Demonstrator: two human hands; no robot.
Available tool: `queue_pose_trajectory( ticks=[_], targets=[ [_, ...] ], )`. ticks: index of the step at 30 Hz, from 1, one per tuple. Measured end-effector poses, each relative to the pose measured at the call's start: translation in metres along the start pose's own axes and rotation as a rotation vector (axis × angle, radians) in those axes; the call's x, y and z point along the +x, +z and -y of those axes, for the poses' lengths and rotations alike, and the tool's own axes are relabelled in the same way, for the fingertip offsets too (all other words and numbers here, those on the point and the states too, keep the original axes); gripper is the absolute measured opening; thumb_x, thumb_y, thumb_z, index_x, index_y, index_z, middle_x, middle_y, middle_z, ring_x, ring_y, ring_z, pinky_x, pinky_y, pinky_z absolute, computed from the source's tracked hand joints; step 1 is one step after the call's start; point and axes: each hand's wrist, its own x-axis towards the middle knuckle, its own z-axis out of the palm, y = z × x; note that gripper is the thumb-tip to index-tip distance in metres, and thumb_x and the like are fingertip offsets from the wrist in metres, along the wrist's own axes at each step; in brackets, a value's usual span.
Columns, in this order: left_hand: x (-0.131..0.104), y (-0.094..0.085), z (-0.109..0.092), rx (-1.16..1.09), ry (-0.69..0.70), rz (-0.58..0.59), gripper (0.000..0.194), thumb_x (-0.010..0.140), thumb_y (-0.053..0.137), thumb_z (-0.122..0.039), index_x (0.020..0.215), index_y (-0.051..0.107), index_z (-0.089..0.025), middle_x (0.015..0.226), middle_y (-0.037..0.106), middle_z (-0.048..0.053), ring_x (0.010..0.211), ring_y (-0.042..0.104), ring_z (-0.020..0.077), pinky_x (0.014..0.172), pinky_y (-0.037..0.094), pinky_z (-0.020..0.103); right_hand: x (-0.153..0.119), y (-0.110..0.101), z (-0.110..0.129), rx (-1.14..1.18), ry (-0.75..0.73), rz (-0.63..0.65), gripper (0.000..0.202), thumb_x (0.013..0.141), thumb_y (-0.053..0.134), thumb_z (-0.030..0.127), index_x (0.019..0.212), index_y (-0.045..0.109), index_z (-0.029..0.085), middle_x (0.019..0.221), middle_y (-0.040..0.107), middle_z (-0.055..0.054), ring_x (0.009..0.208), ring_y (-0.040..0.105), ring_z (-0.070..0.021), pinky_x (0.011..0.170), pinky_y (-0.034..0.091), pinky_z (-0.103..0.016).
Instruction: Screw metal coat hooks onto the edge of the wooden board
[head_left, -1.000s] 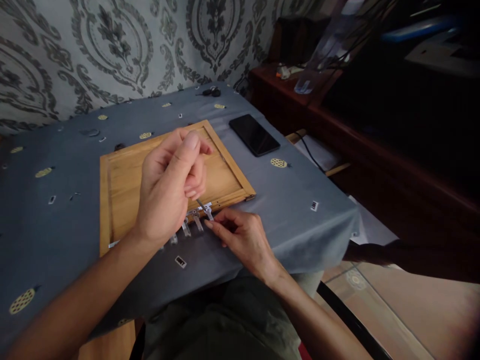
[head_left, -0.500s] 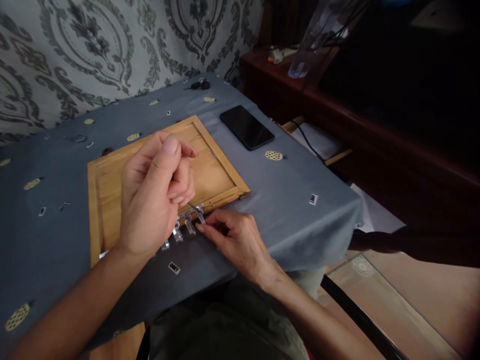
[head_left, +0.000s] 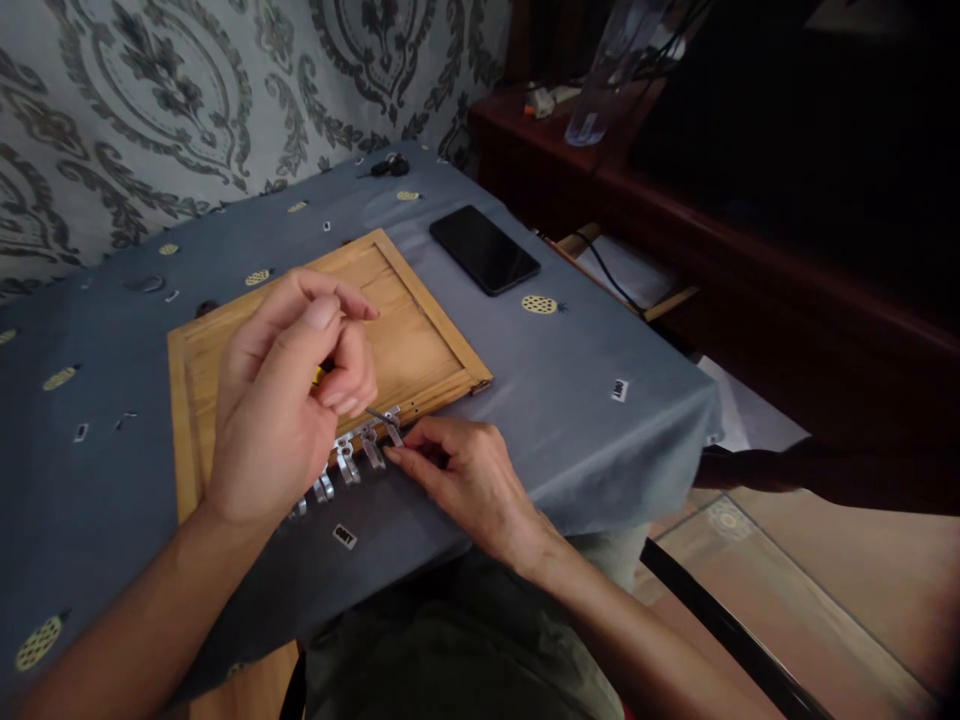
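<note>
Most of the screwdriver (head_left: 379, 414) is hidden inside the left hand (head_left: 281, 405).

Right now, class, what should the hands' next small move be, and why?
Perhaps a slight twist of the screwdriver with the left hand: its shaft appears to reach the metal rail by the end hook, which the right hand pinches at the wooden panel's edge.

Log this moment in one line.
left hand: gripping screwdriver, tip at rightmost hook | right hand: pinching that hook | rail: along near edge of board | phone: on tablecloth
</note>
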Motion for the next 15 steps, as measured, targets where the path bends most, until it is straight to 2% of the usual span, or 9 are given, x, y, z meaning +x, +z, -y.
queue_pose_trajectory(
  ticks=[4, 10, 13, 15],
  targets=[
    [-0.002, -0.004, 0.001, -0.057, 0.013, 0.052, 0.017, 0.091, 0.057, -0.014, 0.078, 0.067, -0.02, 0.046, 0.027, -0.008, 0.041, 0.02, 0.0074, 0.043, 0.023, 0.023, 0.0, 0.0, 0.0, -0.012, 0.005, 0.002, 0.019, 0.091, 0.072, 0.029, 0.074, 0.073, 0.021, 0.067, 0.072, 0.001, 0.058, 0.06, -0.0109, 0.059, 0.038, -0.026],
    [0.01, -0.004, 0.002, -0.068, -0.049, 0.118, 0.021, 0.084, 0.054, -0.008, 0.077, 0.069, -0.02, 0.044, 0.02, -0.01, 0.038, 0.009, 0.0052, 0.041, 0.019, 0.021, 0.0, 0.0, 0.001, -0.03, 0.022, -0.002, 0.016, 0.09, 0.075, 0.028, 0.076, 0.074, 0.021, 0.065, 0.07, 0.003, 0.054, 0.052, -0.0099, 0.056, 0.034, -0.025],
    [0.014, -0.006, 0.001, -0.045, -0.072, 0.168, 0.019, 0.081, 0.056, -0.009, 0.078, 0.071, -0.02, 0.043, 0.022, -0.01, 0.037, 0.01, 0.0051, 0.04, 0.019, 0.021, 0.0, 0.0, 0.002, -0.027, 0.021, 0.006, 0.017, 0.091, 0.074, 0.029, 0.076, 0.073, 0.021, 0.067, 0.071, 0.002, 0.056, 0.055, -0.0101, 0.057, 0.035, -0.025],
    [0.015, -0.007, 0.001, -0.007, -0.064, 0.2, 0.016, 0.082, 0.059, -0.011, 0.081, 0.072, -0.02, 0.043, 0.027, -0.009, 0.037, 0.016, 0.0065, 0.042, 0.023, 0.023, 0.0, -0.001, 0.002, -0.028, 0.024, 0.016, 0.018, 0.092, 0.073, 0.029, 0.076, 0.073, 0.021, 0.067, 0.071, 0.002, 0.057, 0.055, -0.0101, 0.057, 0.034, -0.025]
  ],
)
